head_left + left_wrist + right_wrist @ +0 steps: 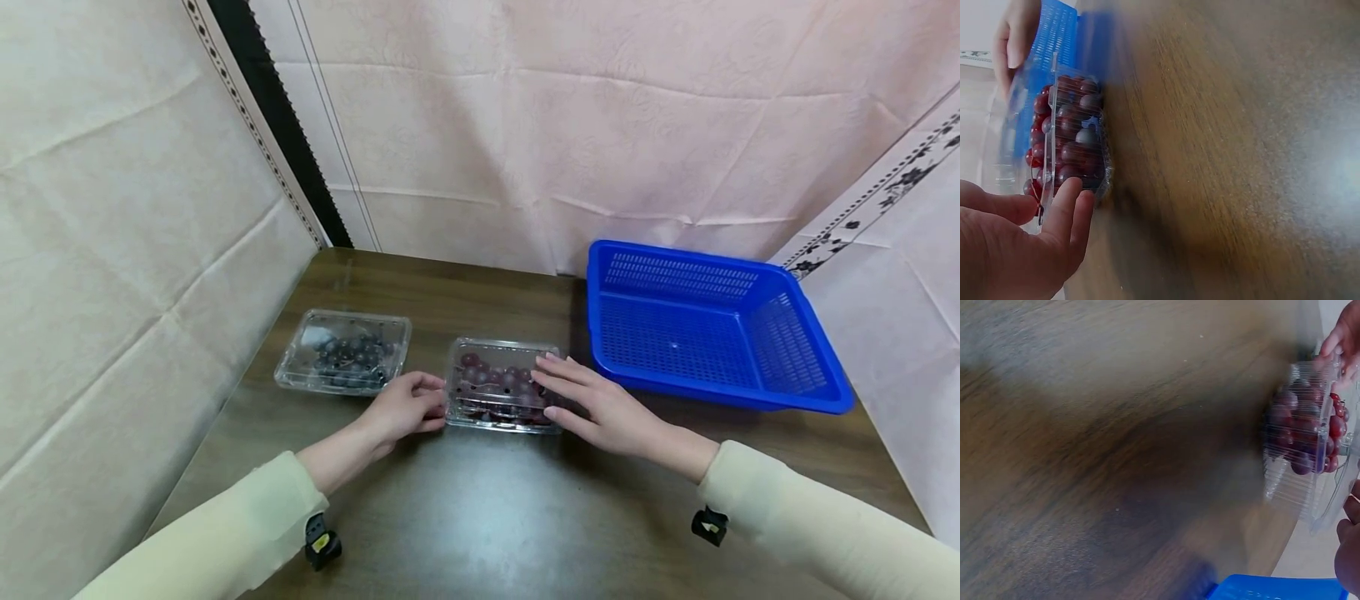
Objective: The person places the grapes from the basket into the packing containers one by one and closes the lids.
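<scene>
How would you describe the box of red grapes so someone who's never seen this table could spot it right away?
Start at the big blue basket on the right of the brown table. Just left of it lies a clear plastic box of red grapes, with the left hand at one end and the right hand at the other. The other clear box, farther left, holds dark blue-black fruit and is untouched.

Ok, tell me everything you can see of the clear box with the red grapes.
The grape box is a shallow, clear, ribbed plastic clamshell with rounded corners, filled with dark red grapes. Its lid looks shut. It lies flat on the brown wooden table, left of the blue basket and right of a similar box of dark berries. The left hand touches its left end, and the right hand lies on its right end with straight fingers.
</scene>
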`<action>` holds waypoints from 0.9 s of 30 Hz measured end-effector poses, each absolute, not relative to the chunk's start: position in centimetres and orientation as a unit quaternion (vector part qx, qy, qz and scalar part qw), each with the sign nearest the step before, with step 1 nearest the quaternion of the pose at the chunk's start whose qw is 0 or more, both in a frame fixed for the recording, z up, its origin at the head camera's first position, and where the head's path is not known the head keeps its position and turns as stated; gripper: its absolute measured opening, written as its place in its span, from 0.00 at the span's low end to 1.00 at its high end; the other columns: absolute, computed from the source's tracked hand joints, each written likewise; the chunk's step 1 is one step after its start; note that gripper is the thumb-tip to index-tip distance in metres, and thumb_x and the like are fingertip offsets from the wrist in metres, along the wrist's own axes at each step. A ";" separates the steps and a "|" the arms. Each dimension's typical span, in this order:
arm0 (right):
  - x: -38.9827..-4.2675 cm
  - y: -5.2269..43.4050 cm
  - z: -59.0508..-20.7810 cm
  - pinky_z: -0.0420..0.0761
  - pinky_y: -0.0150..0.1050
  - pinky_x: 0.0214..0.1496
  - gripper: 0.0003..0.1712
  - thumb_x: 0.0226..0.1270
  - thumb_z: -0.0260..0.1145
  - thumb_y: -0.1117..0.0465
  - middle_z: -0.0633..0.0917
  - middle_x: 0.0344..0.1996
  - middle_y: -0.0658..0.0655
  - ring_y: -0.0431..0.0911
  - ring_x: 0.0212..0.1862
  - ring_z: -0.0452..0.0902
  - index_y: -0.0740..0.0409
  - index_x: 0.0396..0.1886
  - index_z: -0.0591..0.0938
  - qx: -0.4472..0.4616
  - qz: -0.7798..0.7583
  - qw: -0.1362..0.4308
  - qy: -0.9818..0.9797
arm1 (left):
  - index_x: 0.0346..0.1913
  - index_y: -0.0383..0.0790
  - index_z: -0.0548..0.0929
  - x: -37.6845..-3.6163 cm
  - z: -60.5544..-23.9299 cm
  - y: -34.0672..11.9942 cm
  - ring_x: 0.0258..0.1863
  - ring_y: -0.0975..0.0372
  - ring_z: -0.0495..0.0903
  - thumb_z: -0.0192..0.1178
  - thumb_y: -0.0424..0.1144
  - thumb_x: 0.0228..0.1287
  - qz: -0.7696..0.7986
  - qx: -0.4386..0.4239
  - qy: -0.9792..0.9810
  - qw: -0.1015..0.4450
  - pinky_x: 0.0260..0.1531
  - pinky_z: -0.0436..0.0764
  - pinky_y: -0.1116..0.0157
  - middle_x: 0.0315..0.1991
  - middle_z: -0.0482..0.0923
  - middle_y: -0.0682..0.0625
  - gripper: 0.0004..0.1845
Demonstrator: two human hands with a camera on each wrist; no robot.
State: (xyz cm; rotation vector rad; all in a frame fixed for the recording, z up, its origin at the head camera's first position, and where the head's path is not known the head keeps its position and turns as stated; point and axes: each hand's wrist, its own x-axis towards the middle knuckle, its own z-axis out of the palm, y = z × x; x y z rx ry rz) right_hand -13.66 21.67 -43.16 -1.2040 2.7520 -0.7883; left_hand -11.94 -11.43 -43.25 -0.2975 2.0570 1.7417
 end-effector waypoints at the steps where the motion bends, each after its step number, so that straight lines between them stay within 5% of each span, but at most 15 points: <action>1: -13.6 21.7 -43.3 0.64 0.66 0.81 0.32 0.81 0.68 0.54 0.68 0.82 0.57 0.59 0.83 0.58 0.55 0.79 0.74 -0.390 -0.249 0.016 0.886 | 0.66 0.29 0.77 -11.8 -43.1 -11.5 0.50 0.51 0.86 0.54 0.30 0.82 0.628 -0.107 0.740 0.217 0.51 0.91 0.57 0.55 0.81 0.34 0.16; 27: -13.6 22.0 -44.2 0.64 0.63 0.81 0.33 0.79 0.69 0.55 0.68 0.81 0.58 0.60 0.82 0.59 0.54 0.79 0.75 -0.418 -0.221 0.001 0.881 | 0.71 0.28 0.71 -11.3 -42.6 -12.0 0.54 0.43 0.87 0.61 0.25 0.76 0.657 -0.105 0.696 0.269 0.50 0.92 0.57 0.53 0.83 0.32 0.24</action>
